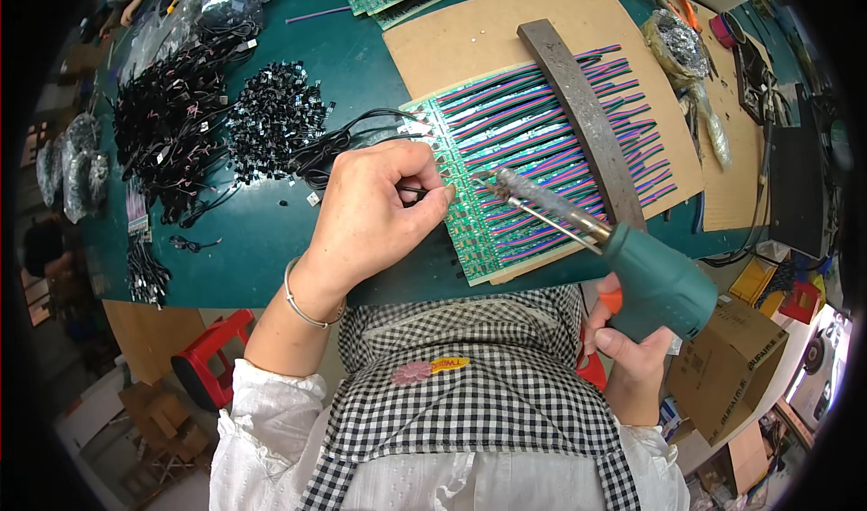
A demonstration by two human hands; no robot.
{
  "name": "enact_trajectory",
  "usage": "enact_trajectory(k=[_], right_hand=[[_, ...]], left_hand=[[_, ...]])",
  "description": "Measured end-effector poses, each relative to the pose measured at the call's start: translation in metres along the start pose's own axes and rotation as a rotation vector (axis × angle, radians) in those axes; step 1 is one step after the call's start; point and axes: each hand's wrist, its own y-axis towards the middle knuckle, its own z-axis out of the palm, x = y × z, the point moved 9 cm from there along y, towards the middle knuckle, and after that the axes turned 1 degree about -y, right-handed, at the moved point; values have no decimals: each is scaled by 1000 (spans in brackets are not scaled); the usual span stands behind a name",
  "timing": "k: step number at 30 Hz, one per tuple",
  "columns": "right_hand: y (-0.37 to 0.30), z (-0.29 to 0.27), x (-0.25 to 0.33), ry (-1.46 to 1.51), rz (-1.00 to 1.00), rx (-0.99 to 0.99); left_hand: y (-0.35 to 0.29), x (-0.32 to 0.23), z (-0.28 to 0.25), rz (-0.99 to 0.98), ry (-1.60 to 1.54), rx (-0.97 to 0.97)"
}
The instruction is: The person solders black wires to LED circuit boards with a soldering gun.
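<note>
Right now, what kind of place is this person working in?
Probably a small electronics workshop: the right hand holds a green soldering gun, a circuit board panel with rows of coloured wires lies on the bench, and black cables are heaped nearby.

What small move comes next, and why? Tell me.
Probably nudge the green soldering gun, held in the right hand, slightly left over the circuit board: the left hand pinches a black cable at its left edge, and the gun's tip is just rightward.
</note>
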Motion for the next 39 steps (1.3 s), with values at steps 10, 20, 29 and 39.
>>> enact_trajectory(k=[10, 20, 29, 39], right_hand=[[0, 3, 3, 58, -25, 161], [5, 4, 11, -15, -93, 8], [6, 8, 14, -11, -140, 10], [5, -3, 15, -8, -155, 152]], left_hand=[[-2, -3, -2, 40, -55, -37], [-5, -4, -3, 86, 13, -58], [-11, -6, -10, 80, 123, -99], [-64, 35, -109, -9, 123, -428]])
